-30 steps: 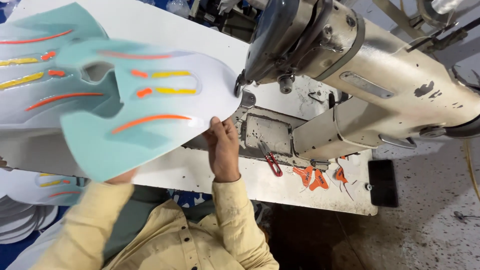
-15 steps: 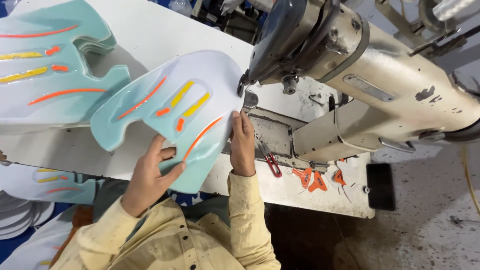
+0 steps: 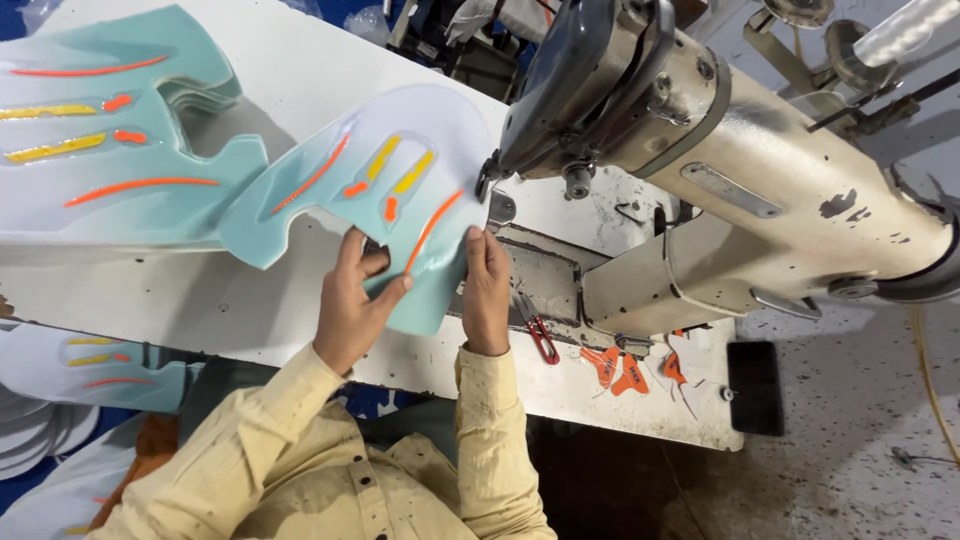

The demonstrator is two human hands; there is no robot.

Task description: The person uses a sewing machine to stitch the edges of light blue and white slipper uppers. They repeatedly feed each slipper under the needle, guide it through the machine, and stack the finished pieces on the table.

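A teal, curved flat panel (image 3: 400,190) with orange and yellow stripes lies on the white sewing table (image 3: 250,300). Its right edge sits under the head of a beige industrial sewing machine (image 3: 700,170). My left hand (image 3: 355,310) grips the panel's lower edge, fingers on top. My right hand (image 3: 487,290) holds the panel's right lower edge, fingers pointing toward the needle area (image 3: 487,180). Both sleeves are pale yellow.
A stack of similar teal striped panels (image 3: 100,140) lies at the table's far left. More such panels (image 3: 100,365) and white pieces sit below the table's left edge. Red-handled snips (image 3: 540,338) and orange scraps (image 3: 625,370) lie near the machine base.
The teal panel has turned and slid right, up to the machine head. My left hand came up onto its lower edge, and my right hand shifted with it toward the needle.
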